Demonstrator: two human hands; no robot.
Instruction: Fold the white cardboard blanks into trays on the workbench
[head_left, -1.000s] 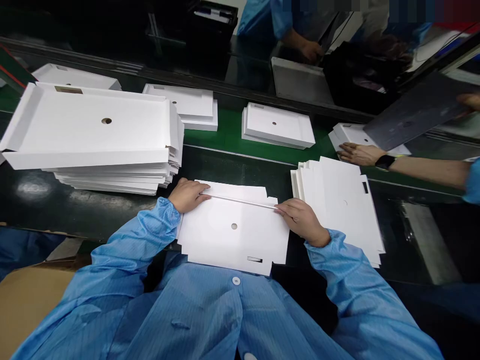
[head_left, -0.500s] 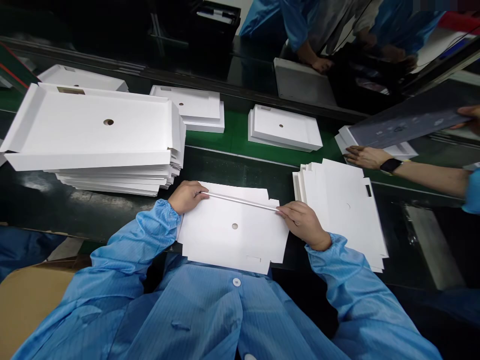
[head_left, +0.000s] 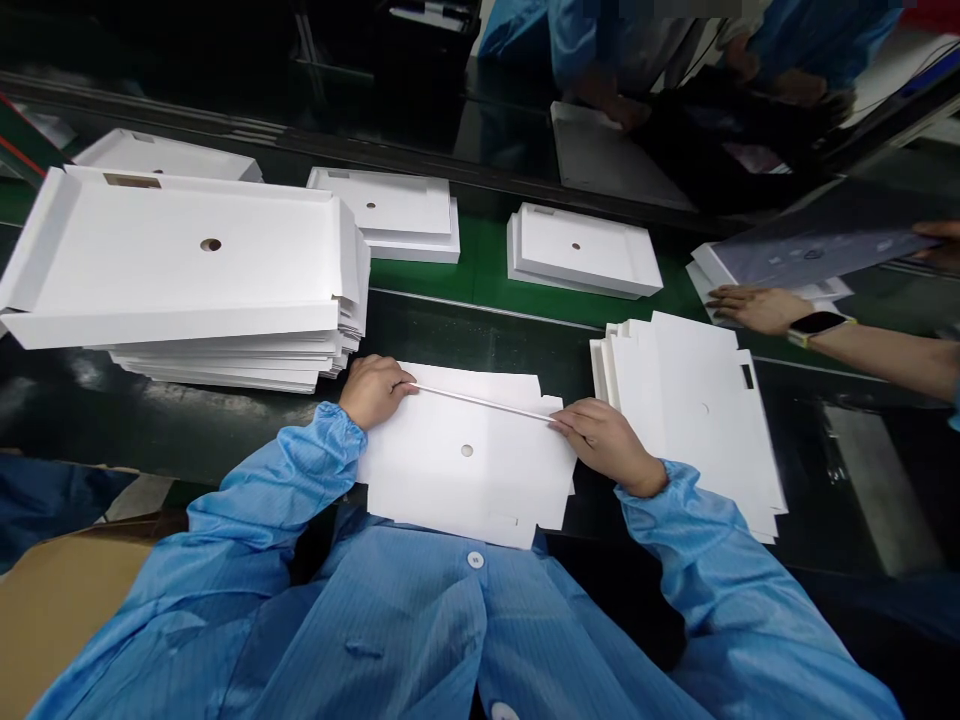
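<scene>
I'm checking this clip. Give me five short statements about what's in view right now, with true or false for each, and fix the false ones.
1. The left hand and right hand pinch a thin raised edge on the white card. True.
2. A palm covers the round hole in that card. False: the round hole shows uncovered.
3. A white tray tops the stack on the person's left. True.
4. The pile of flat cards lies beyond the left hand. False: the pile of flat cards lies to the person's right.
5. A co-worker's hand has a watch at its wrist. True.
</scene>
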